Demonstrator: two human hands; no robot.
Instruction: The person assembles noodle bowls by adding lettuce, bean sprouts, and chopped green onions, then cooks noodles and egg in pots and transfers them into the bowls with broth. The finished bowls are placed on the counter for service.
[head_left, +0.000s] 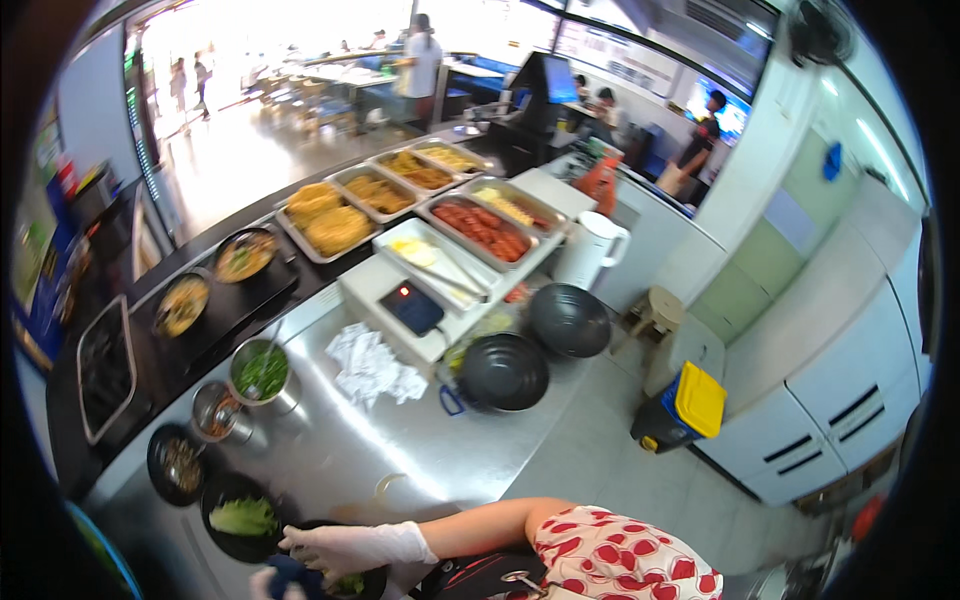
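Observation:
My right hand (334, 546), in a thin whitish glove, reaches over a black bowl (375, 581) with greens in it. A dark blue object (296, 576) is at its fingers; whether the hand grips it is unclear. My left hand (266, 586), also gloved, shows only in part at the bottom edge beside that blue object. Just beyond, a lettuce leaf (244, 517) lies in a second black bowl (225, 551). Next to it stands a black bowl of chopped brown food (181, 465) with a spoon.
Steel pots hold chopped green herbs (262, 371) and reddish bits (221, 412). A crumpled white cloth (371, 367), stacked black bowls (504, 373) and a white jug (589, 251) stand farther along. Food trays (330, 225) and filled bowls (246, 255) line the counter. People are beyond.

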